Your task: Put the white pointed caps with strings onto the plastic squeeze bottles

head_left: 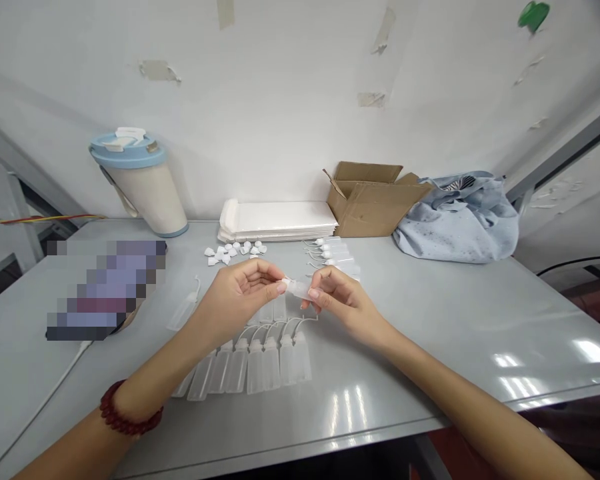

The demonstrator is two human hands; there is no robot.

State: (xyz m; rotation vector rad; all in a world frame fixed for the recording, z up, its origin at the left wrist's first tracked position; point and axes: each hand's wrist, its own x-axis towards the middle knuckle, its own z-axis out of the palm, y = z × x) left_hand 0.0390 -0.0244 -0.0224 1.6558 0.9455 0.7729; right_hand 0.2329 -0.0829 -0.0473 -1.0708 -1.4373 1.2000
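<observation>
Above the middle of the table, my right hand (340, 298) grips the body of a small translucent plastic bottle (300, 289). The thumb and fingers of my left hand (247, 287) pinch the white cap (287, 284) at the bottle's neck end. The bottle lies nearly level between both hands. Under them is a row of similar bottles (237, 367) with thin curved tubes at their necks. Several loose white caps (230, 249) lie beyond my left hand. Past my right hand, more bottles (336, 252) lie on their sides. Another one (184, 310) rests left of my left hand.
A stack of flat white boxes (285, 217) and an open cardboard box (380, 207) stand against the wall, with a light blue cloth bag (460, 223) to their right. At left are a tumbler (147, 187) and a blurred-out device (110, 290) with a white cable (45, 397).
</observation>
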